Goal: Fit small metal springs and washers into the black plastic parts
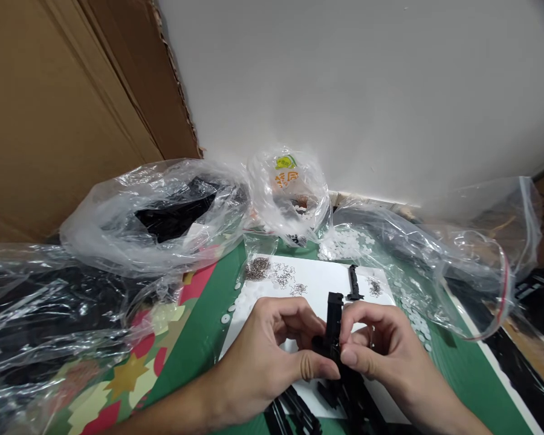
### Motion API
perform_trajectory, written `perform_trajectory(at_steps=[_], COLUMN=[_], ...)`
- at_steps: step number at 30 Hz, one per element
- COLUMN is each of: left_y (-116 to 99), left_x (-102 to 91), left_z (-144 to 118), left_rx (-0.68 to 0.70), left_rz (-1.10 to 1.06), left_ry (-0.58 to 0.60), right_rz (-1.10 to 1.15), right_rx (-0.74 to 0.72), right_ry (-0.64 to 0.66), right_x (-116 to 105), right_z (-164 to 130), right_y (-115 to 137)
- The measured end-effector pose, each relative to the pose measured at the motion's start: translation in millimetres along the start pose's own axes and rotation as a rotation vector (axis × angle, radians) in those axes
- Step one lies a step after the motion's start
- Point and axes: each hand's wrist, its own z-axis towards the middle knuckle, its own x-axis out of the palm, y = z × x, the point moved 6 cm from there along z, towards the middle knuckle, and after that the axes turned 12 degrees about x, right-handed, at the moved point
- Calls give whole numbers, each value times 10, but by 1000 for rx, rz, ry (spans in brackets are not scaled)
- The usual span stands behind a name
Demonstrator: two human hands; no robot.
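White paper is lying on the green table, and above it both hands are closing on a black plastic part: left hand and right hand are pinching it upright. Clear bags are lying behind.

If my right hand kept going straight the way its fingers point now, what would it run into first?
The right hand points left, its fingers already on the upright black plastic part. Directly beyond that part is the left hand, gripping it from the other side. Depth is hard to judge.
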Motion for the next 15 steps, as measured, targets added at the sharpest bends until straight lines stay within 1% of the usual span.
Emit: perform_trajectory(at_steps=[3, 8, 11, 15], left_y=[43, 92, 80, 87], left_x=[12, 42, 63, 86], left_z=[6, 33, 43, 30], left_rx=[-12, -45, -26, -30], left_rz=[-105, -277, -301, -314], left_ry=[14, 36, 37, 33], right_rz=[0, -17, -41, -122], right_rx=[-24, -62, -83, -201], right_ry=[-24, -60, -93, -172], right_x=[-27, -31, -5, -8], right_z=[3, 5, 8, -26], right_y=[15, 109, 153, 195])
